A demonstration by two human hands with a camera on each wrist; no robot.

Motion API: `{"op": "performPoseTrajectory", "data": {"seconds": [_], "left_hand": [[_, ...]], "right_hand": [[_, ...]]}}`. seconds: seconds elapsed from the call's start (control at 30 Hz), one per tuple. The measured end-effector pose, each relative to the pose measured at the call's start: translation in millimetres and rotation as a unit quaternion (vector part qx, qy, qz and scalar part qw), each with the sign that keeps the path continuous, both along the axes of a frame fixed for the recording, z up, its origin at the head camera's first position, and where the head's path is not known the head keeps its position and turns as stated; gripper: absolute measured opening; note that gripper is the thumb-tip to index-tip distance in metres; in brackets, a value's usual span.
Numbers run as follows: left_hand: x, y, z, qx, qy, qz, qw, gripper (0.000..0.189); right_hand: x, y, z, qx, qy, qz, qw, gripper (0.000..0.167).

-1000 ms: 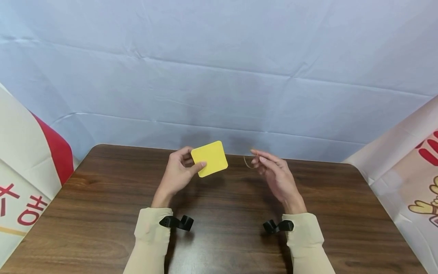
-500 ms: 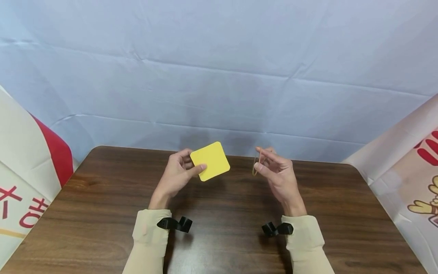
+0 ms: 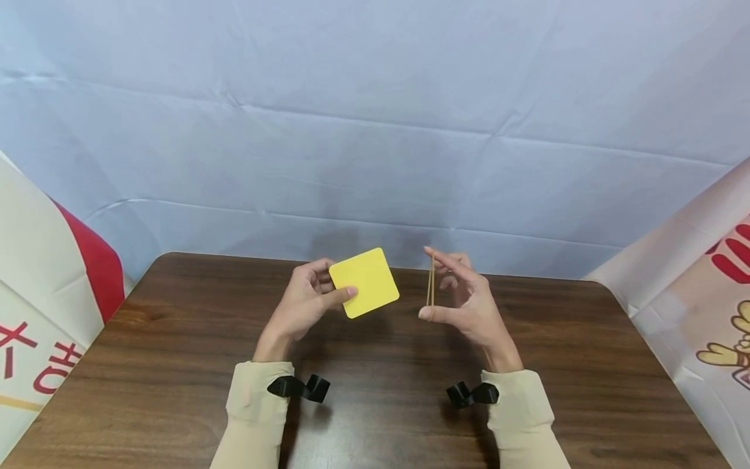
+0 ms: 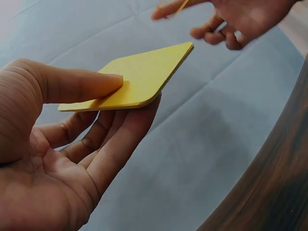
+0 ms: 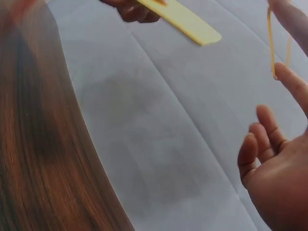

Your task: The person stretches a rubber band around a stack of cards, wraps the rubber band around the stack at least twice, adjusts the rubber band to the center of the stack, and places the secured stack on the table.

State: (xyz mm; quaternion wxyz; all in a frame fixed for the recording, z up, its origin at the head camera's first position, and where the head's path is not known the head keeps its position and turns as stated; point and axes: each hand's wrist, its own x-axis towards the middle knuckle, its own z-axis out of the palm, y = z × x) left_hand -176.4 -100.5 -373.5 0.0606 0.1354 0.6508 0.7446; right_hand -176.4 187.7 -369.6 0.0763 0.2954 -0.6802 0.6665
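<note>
In the head view my left hand (image 3: 300, 303) holds a yellow square card (image 3: 372, 281) with rounded corners, its thumb on the top face. From the left wrist view the card (image 4: 149, 72) shows a layered edge, like a thin stack; the fingers support it from below. To the right, a thin tan rubber band (image 3: 430, 283) is stretched between the spread index finger and thumb of my right hand (image 3: 477, 303). The other fingers of that hand are bent. A gap separates the band from the card. The right wrist view shows the band (image 5: 272, 43) looped over two digits.
Both hands are above a dark brown wooden table (image 3: 375, 417) with rounded far corners. A pale blue-grey cloth (image 3: 363, 130) hangs behind it. Printed banners flank the left (image 3: 35, 286) and right (image 3: 703, 312) sides. Black wrist mounts (image 3: 300, 387) sit on the cuffs.
The right hand's index finger and thumb have spread apart, stretching the rubber band from a loose loop into a taut upright one. The card in the left hand has shifted slightly right and down.
</note>
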Motion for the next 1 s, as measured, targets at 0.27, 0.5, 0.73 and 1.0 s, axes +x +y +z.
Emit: {"op": "performPoseTrajectory", "data": {"seconds": [0.27,0.5,0.73,1.0], "left_hand": [[3.7,-2.4,2.3,0.027,-0.01,-0.071,0.997,0.035],[3.5,-0.7,1.9,0.027,-0.039,-0.128,0.9906,0.033],[3.7,2.1,0.3,0.033,-0.045,-0.158,0.9858,0.03],[4.2,4.5,-0.7,0.028,-0.05,-0.176,0.9828,0.03]], "right_hand": [[3.0,-4,-1.3,0.154,0.003,-0.01,0.9881,0.097],[6.2,-9,0.3,0.218,0.006,0.003,0.976,0.111],[8.1,-12,0.3,0.238,0.0,0.02,0.9711,0.12],[8.9,-16,-1.4,0.235,-0.001,0.042,0.9711,0.12]]}}
